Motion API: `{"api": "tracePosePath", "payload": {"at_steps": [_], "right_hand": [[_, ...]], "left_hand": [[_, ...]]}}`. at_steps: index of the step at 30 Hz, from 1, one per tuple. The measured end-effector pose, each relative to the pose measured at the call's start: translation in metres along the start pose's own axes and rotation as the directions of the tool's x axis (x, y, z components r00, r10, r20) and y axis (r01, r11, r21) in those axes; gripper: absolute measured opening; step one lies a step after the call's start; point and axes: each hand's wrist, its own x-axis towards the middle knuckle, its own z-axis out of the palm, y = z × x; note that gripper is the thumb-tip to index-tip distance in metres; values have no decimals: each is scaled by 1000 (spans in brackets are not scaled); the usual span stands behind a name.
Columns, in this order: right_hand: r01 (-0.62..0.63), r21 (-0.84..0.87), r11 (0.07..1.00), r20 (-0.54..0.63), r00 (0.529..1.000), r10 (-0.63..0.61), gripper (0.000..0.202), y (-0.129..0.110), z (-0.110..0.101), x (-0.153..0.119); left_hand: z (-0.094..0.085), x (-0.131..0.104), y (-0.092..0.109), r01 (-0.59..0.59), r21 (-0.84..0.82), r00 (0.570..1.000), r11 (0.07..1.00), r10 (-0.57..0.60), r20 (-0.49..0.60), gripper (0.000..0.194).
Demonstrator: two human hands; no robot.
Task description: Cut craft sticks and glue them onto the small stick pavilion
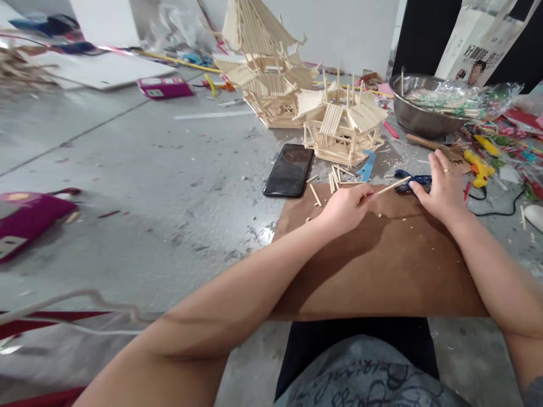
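My left hand (348, 207) pinches a thin wooden stick (394, 185) that points right, above the brown board (382, 271). My right hand (445, 189) has its fingers apart, over the right part of a dark blue tool (404, 174) that looks like scissors; whether it touches the tool I cannot tell. Short cut sticks (333, 181) lie loose by the board's far edge. Beyond them stands a small roofed model of wooden sticks (341, 127), with posts sticking up. Behind it rises a taller stick pagoda (269, 73).
A black phone (288, 170) lies left of the board. To the right are a yellow glue gun (479, 168) and a metal bowl (424, 116) with plastic-wrapped sticks. Purple boxes (164, 88) sit on the left. A blue strip (366, 165) lies before the small model.
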Motion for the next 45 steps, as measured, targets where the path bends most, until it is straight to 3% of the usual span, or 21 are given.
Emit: {"api": "tracePosePath", "payload": {"at_steps": [3,6,9,24,27,30,33,37,41,45], "right_hand": [[213,33,976,-202,958,-202,47,-15,-14,-6],[496,74,865,-219,854,-471,30,-31,-17,-12],[588,115,800,-198,803,-562,25,-40,-14,-15],[435,45,899,-123,896,-427,32,-51,-15,-22],[456,183,871,-72,890,-451,31,-46,-15,-20],[442,432,786,-14,875,-484,28,-36,-14,-14],[321,593,739,46,902,-429,25,-29,-7,-9],[306,505,807,80,914,-397,27,-29,8,-7],[393,427,815,71,883,-464,29,-34,18,-9],[405,408,818,17,893,-450,30,-33,17,-7]], "left_hand": [[0,-2,5,20,112,999,993,-25,45,25],[0,-5,10,15,185,995,983,-34,97,28],[1,-7,14,11,250,989,968,-47,138,30],[8,-9,15,49,361,990,931,-94,108,30],[4,-9,15,-9,300,990,954,-34,135,28],[-4,-9,16,-178,109,960,978,149,236,27],[-11,-8,14,-245,-77,954,967,254,160,29],[-10,-2,6,-140,-100,990,985,137,-30,28],[-5,1,1,-121,-135,993,983,120,-15,27],[-2,0,2,-79,-205,997,976,81,0,30]]}}
